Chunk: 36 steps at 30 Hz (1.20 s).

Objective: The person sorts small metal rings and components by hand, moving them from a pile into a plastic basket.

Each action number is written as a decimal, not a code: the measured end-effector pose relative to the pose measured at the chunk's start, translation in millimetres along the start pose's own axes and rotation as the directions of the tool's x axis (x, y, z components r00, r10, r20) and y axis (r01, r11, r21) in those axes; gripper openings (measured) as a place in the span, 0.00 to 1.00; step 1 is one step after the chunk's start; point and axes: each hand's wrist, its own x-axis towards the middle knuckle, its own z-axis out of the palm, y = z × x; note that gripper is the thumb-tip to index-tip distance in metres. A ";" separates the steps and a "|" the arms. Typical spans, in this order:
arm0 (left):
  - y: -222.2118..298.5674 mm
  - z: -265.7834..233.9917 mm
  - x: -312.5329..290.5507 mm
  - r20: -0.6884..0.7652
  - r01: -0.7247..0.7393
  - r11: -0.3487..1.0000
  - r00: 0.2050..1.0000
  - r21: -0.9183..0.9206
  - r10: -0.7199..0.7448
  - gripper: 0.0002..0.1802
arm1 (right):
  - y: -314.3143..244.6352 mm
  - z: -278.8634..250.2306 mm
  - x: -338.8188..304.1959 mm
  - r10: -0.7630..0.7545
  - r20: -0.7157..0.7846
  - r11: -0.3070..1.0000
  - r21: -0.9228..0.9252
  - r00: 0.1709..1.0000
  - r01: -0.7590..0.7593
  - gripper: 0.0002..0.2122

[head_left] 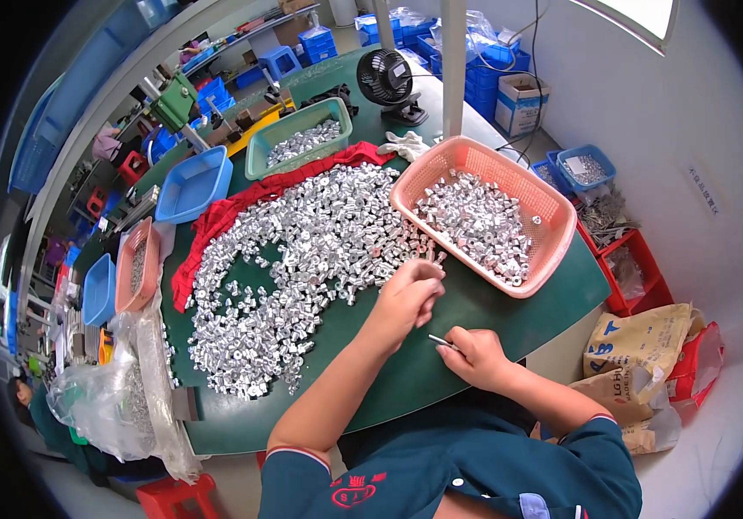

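A broad heap of small silver metal parts (328,233) lies spread over the green table (389,381). At its right edge, just below the pink plastic basket (553,259), is my left hand (408,298). Its fingers are curled together, and whatever they pinch is too small to make out. Nearer to me, my right hand (478,356) is closed around a thin metal rod (442,341), whose tip points left toward the left hand. More silver parts (475,225) fill the basket's bottom.
A red cloth (207,229) borders the heap's far side. Behind it stand a green basket (343,130) with parts and a blue tray (194,186). A black fan (386,78) and white gloves (406,145) sit farther back. Plastic bags (103,406) hang at left; paper sacks (635,346) stand right.
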 end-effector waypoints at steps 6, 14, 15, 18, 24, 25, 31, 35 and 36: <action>-12.9 48.7 73.1 0.183 -0.318 0.934 0.940 0.165 0.288 0.21 | 3.2 1.5 -9.6 -0.159 -0.097 0.987 -0.011 0.982 0.159 0.07; -7.1 8.0 18.6 -0.039 -0.409 0.694 0.846 0.593 0.532 0.11 | 7.1 -0.2 -9.3 -0.149 -0.102 0.988 0.028 0.984 0.153 0.07; -4.9 -5.4 9.0 -0.064 -0.374 0.559 0.788 0.740 0.612 0.10 | 7.6 -1.0 -10.2 -0.128 -0.092 0.991 0.020 0.988 0.130 0.07; -9.9 -58.6 -8.5 -0.042 -0.137 0.174 0.657 0.975 0.753 0.11 | 5.0 -0.2 -7.3 -0.158 -0.105 0.987 0.017 0.982 0.160 0.07; -13.1 -84.5 -23.0 0.004 0.029 -0.041 0.773 0.999 0.635 0.17 | 5.9 1.4 -8.2 -0.159 -0.118 0.987 0.016 0.980 0.162 0.07; -14.0 -85.2 -22.3 0.007 0.026 -0.042 0.771 0.999 0.637 0.17 | 5.7 1.7 -8.7 -0.161 -0.121 0.987 0.013 0.980 0.163 0.07; -21.6 -86.8 -22.4 0.043 -0.030 -0.031 0.744 0.999 0.667 0.14 | 1.1 3.2 -11.0 -0.158 -0.114 0.987 -0.008 0.981 0.159 0.07; -25.8 -65.7 -48.3 -0.150 -0.191 0.697 0.905 0.692 0.398 0.12 | -2.9 3.6 -9.2 -0.110 -0.121 0.994 0.002 0.987 0.111 0.08; -30.9 -59.6 -55.0 -0.146 -0.192 0.777 0.928 0.600 0.342 0.13 | -6.9 3.0 -7.5 -0.076 -0.101 0.997 0.006 0.992 0.077 0.07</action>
